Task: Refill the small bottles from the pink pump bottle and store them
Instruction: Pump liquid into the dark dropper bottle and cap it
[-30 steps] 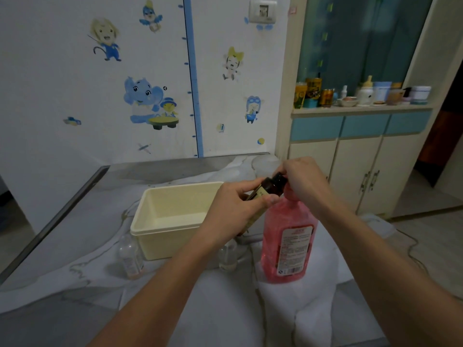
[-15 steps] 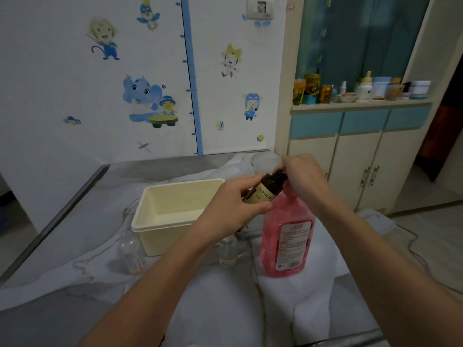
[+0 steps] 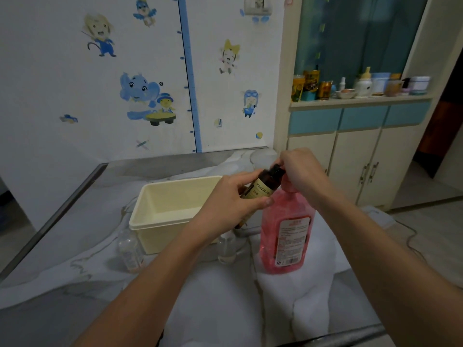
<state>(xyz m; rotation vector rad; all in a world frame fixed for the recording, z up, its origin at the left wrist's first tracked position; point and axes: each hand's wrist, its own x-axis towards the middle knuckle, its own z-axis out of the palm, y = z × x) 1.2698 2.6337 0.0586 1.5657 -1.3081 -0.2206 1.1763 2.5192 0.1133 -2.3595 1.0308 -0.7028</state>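
L hand (image 3: 234, 199) grips brown bottle (image 3: 261, 189), tilted, neck against pink pump bottle (image 3: 285, 229) top on desk. R hand (image 3: 299, 171) curled over pump/cap, unclear which. Likely refill step; next needs neck aligned w/ nozzle.

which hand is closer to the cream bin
Left. The left hand grips the brown bottle right at the cream bin's right end; the right hand sits farther right, over the pink pump bottle.
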